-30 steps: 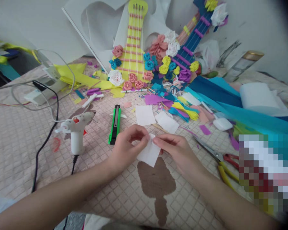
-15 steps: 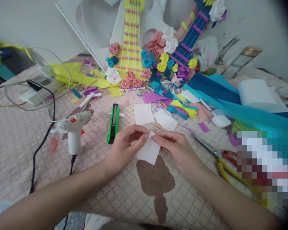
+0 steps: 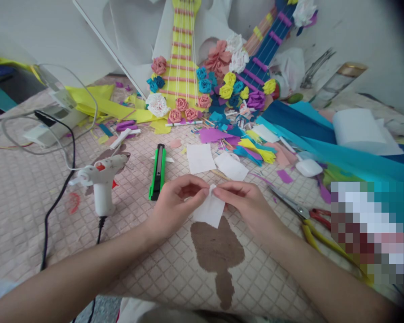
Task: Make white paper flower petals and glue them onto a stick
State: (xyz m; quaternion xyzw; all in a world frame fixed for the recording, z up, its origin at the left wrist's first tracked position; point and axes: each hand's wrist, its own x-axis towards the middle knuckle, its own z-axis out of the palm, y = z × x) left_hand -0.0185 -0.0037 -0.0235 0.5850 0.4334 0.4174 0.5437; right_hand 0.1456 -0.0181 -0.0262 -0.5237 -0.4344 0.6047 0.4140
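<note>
Between my two hands is a small white paper square, its upper edge pinched at the fingertips and its lower part hanging free. My left hand is closed on the left of that edge, and my right hand pinches it from the right. Just beyond my fingers lie a flat white square and a second, tilted white square. Left of my left hand rests a green and black utility knife. Scissors with red handles lie to the right of my right hand.
A white glue gun with its cord stands at left. Paper guitars, one yellow and one blue, lean at the back among paper flowers. Coloured scraps, blue crepe paper, a white roll and yellow-handled pliers lie right.
The view has shifted slightly. Both hands keep their pinch on the paper square, whose lower corner sits a little higher.
</note>
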